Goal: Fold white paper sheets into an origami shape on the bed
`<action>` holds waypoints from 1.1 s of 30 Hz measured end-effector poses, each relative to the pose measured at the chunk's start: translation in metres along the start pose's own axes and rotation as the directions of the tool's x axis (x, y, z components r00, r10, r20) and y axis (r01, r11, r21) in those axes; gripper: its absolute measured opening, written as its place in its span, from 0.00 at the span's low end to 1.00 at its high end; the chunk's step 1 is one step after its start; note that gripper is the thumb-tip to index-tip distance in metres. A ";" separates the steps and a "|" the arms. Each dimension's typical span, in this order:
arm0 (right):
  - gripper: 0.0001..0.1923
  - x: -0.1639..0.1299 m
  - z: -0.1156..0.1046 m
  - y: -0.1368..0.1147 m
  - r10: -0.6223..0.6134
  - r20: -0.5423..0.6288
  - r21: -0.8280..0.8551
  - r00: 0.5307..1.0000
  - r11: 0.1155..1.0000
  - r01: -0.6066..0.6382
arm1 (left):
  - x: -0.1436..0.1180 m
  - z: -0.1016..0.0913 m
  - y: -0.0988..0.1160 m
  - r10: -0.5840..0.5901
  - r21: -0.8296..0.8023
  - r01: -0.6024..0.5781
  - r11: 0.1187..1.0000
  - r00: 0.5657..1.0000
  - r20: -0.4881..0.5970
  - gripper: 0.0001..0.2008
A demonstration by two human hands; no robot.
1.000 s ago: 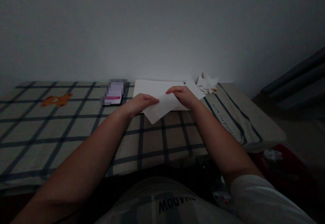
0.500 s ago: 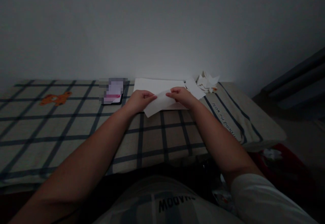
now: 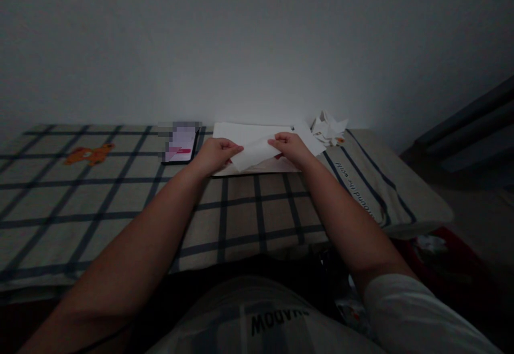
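A small white sheet of paper point(image 3: 254, 153) is held between my two hands, slightly bent. My left hand point(image 3: 219, 155) pinches its left end between thumb and fingers. At the other end, my right hand point(image 3: 292, 148) grips the paper the same way. Beneath it lies a larger pad of white paper point(image 3: 251, 130), partly covered by my hands and the sheet. Another loose white slip point(image 3: 311, 138) rests just right of the pad, beyond my right hand.
A phone point(image 3: 180, 148) with a lit screen lies left of the pad. Crumpled or folded white paper point(image 3: 328, 128) sits at the back right by the wall. The checked tablecloth point(image 3: 241, 209) has an orange bear print point(image 3: 90, 154). A red container point(image 3: 450, 263) stands below on the right.
The sheet's lower left corner has risen, and the sheet now stretches flatter between my hands. Both hands have shifted slightly away from me and a little farther apart.
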State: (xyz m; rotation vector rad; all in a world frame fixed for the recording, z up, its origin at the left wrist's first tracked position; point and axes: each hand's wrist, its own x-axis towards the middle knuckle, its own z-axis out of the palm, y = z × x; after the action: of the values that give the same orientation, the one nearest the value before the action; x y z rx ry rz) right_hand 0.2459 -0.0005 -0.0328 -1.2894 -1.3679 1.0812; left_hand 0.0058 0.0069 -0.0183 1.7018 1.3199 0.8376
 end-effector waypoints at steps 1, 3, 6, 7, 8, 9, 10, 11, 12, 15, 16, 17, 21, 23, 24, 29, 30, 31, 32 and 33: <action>0.05 0.001 -0.001 0.001 -0.002 -0.015 0.008 1.000 1.000 0.002 | 0.000 0.000 0.000 -0.010 -0.025 0.011 1.000 1.000 0.011 0.13; 0.05 0.003 -0.003 0.004 -0.012 -0.069 0.022 0.998 1.000 0.013 | -0.001 0.001 0.001 -0.015 -0.085 0.020 0.996 0.998 0.057 0.12; 0.08 0.007 -0.007 0.009 -0.050 -0.183 0.033 0.982 0.998 0.056 | -0.001 0.003 0.000 0.007 -0.150 0.015 0.989 0.989 0.147 0.12; 0.08 0.007 -0.008 0.010 -0.059 -0.198 0.027 0.978 0.997 0.066 | 0.000 0.004 -0.001 0.015 -0.164 0.013 0.986 0.986 0.165 0.12; 0.09 0.008 -0.009 0.011 -0.067 -0.199 0.018 0.978 0.997 0.072 | 0.000 0.005 -0.002 0.016 -0.175 0.015 0.984 0.985 0.171 0.11; 0.10 0.007 -0.009 0.010 -0.073 -0.186 0.010 0.980 0.997 0.076 | 0.001 0.006 -0.003 0.011 -0.184 0.020 0.983 0.986 0.169 0.11; 0.10 0.006 -0.009 0.010 -0.077 -0.163 0.004 0.984 0.997 0.078 | 0.002 0.006 -0.005 0.003 -0.187 0.028 0.982 0.987 0.163 0.11; 0.11 0.005 -0.008 0.008 -0.079 -0.134 0.001 0.988 0.997 0.080 | 0.002 0.007 -0.005 -0.005 -0.180 0.034 0.983 0.988 0.156 0.12; 0.11 0.003 -0.006 0.007 -0.079 -0.098 0.005 0.992 0.997 0.079 | 0.001 0.008 -0.006 -0.012 -0.163 0.036 0.986 0.989 0.150 0.13; 0.12 -0.001 0.000 0.003 -0.071 0.022 0.024 0.997 0.997 0.070 | -0.002 0.012 -0.004 0.007 -0.123 0.013 0.992 0.987 0.158 0.14; 0.13 -0.002 0.002 0.003 -0.071 0.062 0.031 0.996 0.997 0.069 | -0.004 0.013 -0.003 0.020 -0.128 0.001 0.992 0.987 0.161 0.14; 0.13 -0.003 0.004 0.003 -0.067 0.090 0.040 0.994 0.997 0.064 | -0.005 0.015 -0.002 0.032 -0.134 -0.011 0.991 0.988 0.154 0.13; 0.17 -0.004 0.008 0.004 -0.020 0.127 0.102 0.992 0.995 0.007 | -0.005 0.021 -0.003 0.055 -0.184 -0.056 0.981 0.998 -0.008 0.12; 0.14 -0.003 0.009 0.005 0.011 0.172 0.113 0.985 0.993 -0.030 | -0.004 0.024 -0.005 0.059 -0.223 -0.076 0.972 0.995 -0.083 0.13; 0.13 -0.003 0.010 0.006 0.020 0.193 0.111 0.981 0.993 -0.042 | -0.004 0.025 -0.006 0.059 -0.242 -0.082 0.967 0.993 -0.103 0.13; 0.17 -0.004 0.011 0.009 -0.024 0.182 0.177 0.983 0.984 -0.009 | -0.008 0.029 -0.001 0.028 -0.358 -0.045 0.933 0.998 -0.054 0.12; 0.17 -0.004 0.011 0.009 -0.038 0.179 0.212 0.983 0.977 -0.001 | -0.009 0.030 0.001 0.024 -0.373 -0.040 0.927 0.999 -0.048 0.12; 0.18 -0.004 0.011 0.009 -0.048 0.181 0.249 0.982 0.969 0.002 | -0.009 0.030 0.002 0.019 -0.387 -0.038 0.921 0.998 -0.052 0.11; 0.18 -0.004 0.011 0.008 -0.056 0.188 0.285 0.981 0.959 0.000 | -0.009 0.030 0.002 0.011 -0.401 -0.036 0.915 0.998 -0.066 0.11; 0.19 -0.005 0.011 0.008 -0.062 0.202 0.317 0.977 0.949 -0.005 | -0.008 0.030 0.002 -0.001 -0.416 -0.035 0.909 0.996 -0.086 0.10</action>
State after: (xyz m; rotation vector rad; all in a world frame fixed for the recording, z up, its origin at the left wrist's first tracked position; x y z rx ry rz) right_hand 0.2361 -0.0046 -0.0429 -0.9388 -1.2959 1.3842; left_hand 0.0310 -0.0068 -0.0308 1.3522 1.0831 1.1236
